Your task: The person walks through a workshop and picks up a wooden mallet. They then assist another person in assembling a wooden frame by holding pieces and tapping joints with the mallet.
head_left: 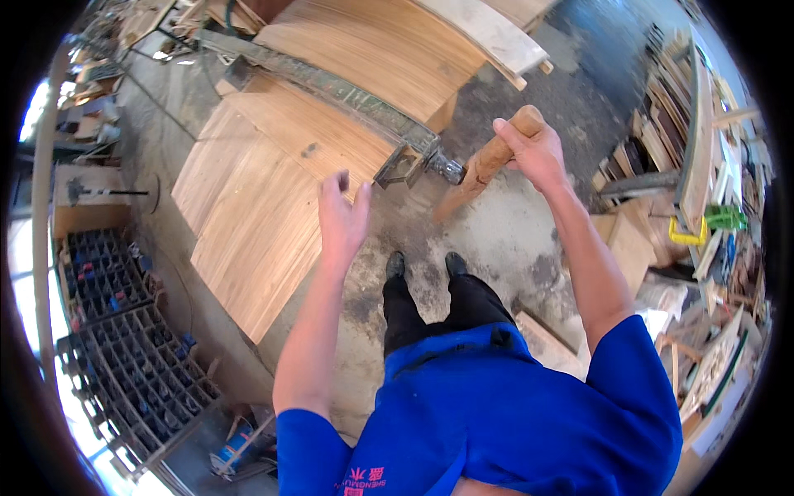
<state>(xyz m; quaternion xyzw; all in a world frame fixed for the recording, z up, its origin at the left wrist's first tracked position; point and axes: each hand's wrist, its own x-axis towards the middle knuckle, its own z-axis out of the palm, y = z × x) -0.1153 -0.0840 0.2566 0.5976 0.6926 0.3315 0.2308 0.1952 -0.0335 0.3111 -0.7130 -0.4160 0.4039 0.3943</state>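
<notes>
My right hand (539, 155) is wrapped around the upper end of a thick, rough wooden handle (486, 164). This handle slants across the screw end (447, 167) of a long bar clamp (347, 99). The clamp lies over a pale wooden panel (256, 198), with its metal jaw (402, 167) at the panel's right edge. Close to that jaw, my left hand (341, 221) hovers over or beside the panel's edge, its fingers apart and bent, holding nothing. Whether its fingertips touch the wood is hard to tell.
Beyond the clamp lies another wide wooden panel (372, 50), with a pale board (484, 33) along its far side. Black compartment trays (141, 372) stand at the lower left. Stacked wood offcuts (662, 116) and a yellow-handled tool (688, 233) are at the right.
</notes>
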